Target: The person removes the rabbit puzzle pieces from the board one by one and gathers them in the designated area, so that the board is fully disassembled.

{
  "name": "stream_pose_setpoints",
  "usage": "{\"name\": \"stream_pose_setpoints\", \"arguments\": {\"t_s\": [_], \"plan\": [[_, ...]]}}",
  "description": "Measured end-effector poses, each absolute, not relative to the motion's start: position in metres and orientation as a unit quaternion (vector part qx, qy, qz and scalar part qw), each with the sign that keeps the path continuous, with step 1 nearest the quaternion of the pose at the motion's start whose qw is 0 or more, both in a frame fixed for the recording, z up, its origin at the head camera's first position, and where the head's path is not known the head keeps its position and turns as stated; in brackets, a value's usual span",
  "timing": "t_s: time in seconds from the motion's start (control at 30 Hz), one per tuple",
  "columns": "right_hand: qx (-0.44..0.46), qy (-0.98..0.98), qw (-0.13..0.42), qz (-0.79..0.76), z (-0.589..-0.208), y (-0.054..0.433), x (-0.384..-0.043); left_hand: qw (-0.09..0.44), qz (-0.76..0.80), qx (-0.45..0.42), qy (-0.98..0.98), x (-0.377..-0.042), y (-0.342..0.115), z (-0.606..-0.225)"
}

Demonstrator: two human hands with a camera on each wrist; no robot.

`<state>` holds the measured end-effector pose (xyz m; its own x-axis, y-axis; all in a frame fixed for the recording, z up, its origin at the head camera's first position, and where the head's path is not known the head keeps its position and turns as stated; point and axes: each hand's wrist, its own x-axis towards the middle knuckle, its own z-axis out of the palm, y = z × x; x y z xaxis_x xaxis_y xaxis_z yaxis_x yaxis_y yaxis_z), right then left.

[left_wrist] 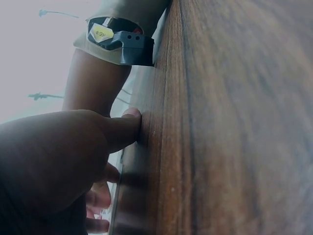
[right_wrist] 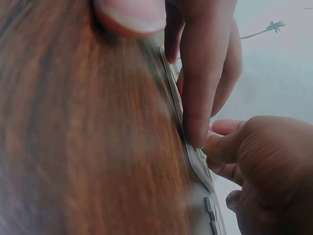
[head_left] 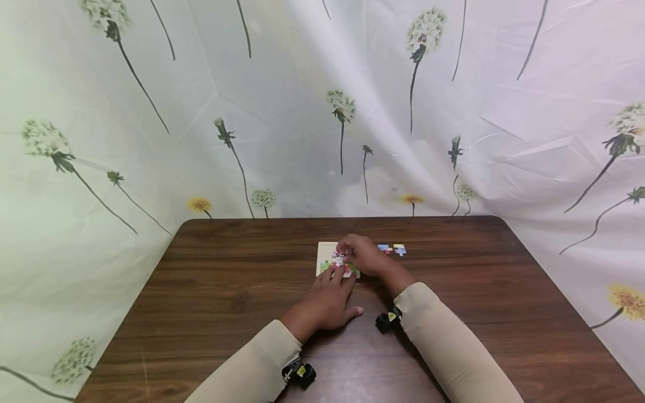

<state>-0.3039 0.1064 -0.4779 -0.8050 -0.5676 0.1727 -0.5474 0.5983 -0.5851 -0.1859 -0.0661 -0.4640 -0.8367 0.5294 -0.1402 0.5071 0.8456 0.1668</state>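
Note:
A small jigsaw board (head_left: 325, 250) with a pale frame lies on the table, its lower part filled with green, pink and white picture pieces. My left hand (head_left: 328, 302) rests with fairly straight fingers on the board's near edge, the thumb spread out over the tabletop. From the right, my right hand (head_left: 365, 254) reaches over the board with bent fingers. Its thumb and fingertips pinch a white and red puzzle piece (head_left: 339, 256) at the board's middle, partly hidden by the fingers. In the right wrist view, the right hand's (right_wrist: 274, 166) fingertips meet beside the left fingers (right_wrist: 200, 73).
Loose puzzle pieces (head_left: 400, 249) in blue, yellow and pink lie right of the board, partly behind the right hand. The brown wooden table (head_left: 227, 291) ends at the back against a hanging cloth (head_left: 302, 151) with a dandelion print. Each sleeve carries a black wrist camera (head_left: 299, 373).

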Motion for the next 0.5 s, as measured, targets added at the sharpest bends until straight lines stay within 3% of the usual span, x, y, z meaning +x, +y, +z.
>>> {"name": "stream_pose_setpoints", "arguments": {"t_s": [0.5], "plan": [[-0.324,0.892,0.024,-0.314,-0.4793,0.1093,-0.3052,0.081,0.042,0.273,0.958,-0.1852,-0.0652,-0.4628]]}}
